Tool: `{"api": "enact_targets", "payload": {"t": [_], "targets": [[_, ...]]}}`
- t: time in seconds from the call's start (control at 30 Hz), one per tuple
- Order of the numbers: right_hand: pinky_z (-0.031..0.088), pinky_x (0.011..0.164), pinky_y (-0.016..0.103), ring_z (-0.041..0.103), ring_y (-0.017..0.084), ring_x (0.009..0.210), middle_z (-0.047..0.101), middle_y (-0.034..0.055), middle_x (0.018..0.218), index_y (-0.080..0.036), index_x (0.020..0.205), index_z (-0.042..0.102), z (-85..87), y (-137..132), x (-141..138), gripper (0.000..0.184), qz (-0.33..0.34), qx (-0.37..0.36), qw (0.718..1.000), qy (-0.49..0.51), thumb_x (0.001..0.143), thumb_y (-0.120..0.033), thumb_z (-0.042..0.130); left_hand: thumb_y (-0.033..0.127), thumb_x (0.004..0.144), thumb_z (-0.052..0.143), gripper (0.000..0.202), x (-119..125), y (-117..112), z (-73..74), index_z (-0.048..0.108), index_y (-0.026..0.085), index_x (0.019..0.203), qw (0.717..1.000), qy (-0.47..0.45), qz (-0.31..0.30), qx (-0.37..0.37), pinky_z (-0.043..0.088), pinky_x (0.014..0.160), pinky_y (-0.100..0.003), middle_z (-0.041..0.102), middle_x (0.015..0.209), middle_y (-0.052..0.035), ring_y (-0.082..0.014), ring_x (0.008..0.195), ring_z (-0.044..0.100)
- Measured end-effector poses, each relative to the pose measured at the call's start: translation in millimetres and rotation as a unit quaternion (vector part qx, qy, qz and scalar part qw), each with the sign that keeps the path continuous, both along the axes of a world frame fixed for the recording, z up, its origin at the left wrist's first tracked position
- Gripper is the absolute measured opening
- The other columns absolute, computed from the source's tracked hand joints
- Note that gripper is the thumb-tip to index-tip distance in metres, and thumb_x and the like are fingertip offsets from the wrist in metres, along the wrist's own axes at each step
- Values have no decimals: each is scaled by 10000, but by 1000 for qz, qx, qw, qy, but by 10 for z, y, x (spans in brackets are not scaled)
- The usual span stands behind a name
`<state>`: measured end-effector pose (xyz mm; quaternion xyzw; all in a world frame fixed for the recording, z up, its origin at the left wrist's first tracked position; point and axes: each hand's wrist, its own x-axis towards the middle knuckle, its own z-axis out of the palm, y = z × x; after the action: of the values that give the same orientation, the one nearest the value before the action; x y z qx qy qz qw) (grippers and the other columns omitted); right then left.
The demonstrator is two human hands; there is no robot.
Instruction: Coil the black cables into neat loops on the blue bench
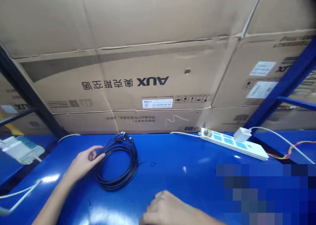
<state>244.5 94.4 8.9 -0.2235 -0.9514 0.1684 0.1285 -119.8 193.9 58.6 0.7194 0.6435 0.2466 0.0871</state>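
A coiled black cable (137, 161) lies on the blue tabletop, its dark plug ends bunched at the far side of the loop. My left hand (85, 161) is at the coil's left edge. Its thumb and forefinger are apart, with the tips at the cable, and the other fingers curl inward. Nearer the front, to the right of the coil, my right hand (165, 208) is closed with its back toward me. The inside of that hand is hidden, so its contents cannot be seen.
Large cardboard boxes (128, 63) stand behind the blue tabletop (172, 172). At the back right lies a white power strip (229, 142) with a white plug (242, 135) in it. White adapters (22, 149) are at the left. Blue metal posts (283, 83) flank the table.
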Motion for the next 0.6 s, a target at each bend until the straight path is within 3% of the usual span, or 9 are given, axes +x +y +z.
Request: {"api": "enact_targets", "payload": {"t": [0.07,0.17,0.27,0.43,0.53,0.6], "targets": [[447,617,264,759,162,742,823,-63,828,-323,1052,723,68,-7,-15,119,16,16,1000,-13,1000,-380,632,605,866,571,495,45,2,-20,746,236,1145,1000,22,-6,-4,494,572,-267,606,611,62,-180,564,619],[447,625,262,762,174,765,826,-51,842,-294,1093,716,190,-24,-19,190,15,25,999,-31,950,-235,605,551,873,552,550,112,-26,-36,671,208,1286,999,45,-6,18,553,676,-312,707,777,7,-217,701,698],[451,628,253,758,175,756,828,-43,852,-290,1114,717,275,-44,-11,278,10,24,999,-35,911,-175,566,497,844,592,519,146,-69,39,685,194,1255,997,57,-4,46,586,751,-352,779,910,-61,-264,825,746],[484,679,246,759,180,777,836,-48,904,-309,1134,723,267,-74,-2,288,-6,3,1000,-30,904,-179,607,481,917,529,389,250,-265,419,700,250,1180,989,51,36,133,602,741,-362,796,1043,-54,-267,808,750],[485,716,227,764,166,808,833,-57,925,-307,1157,714,223,-76,2,293,-11,2,1000,-15,919,-171,608,523,957,506,374,444,-521,648,690,271,1163,982,18,38,183,630,731,-329,771,1139,-30,-215,780,753],[476,704,220,762,158,817,829,-54,931,-301,1166,705,221,-61,15,291,-9,15,1000,-16,932,-168,595,539,976,491,377,536,-735,737,689,279,1165,975,-1,48,217,655,763,-360,754,1171,-25,-205,762,758]]}}
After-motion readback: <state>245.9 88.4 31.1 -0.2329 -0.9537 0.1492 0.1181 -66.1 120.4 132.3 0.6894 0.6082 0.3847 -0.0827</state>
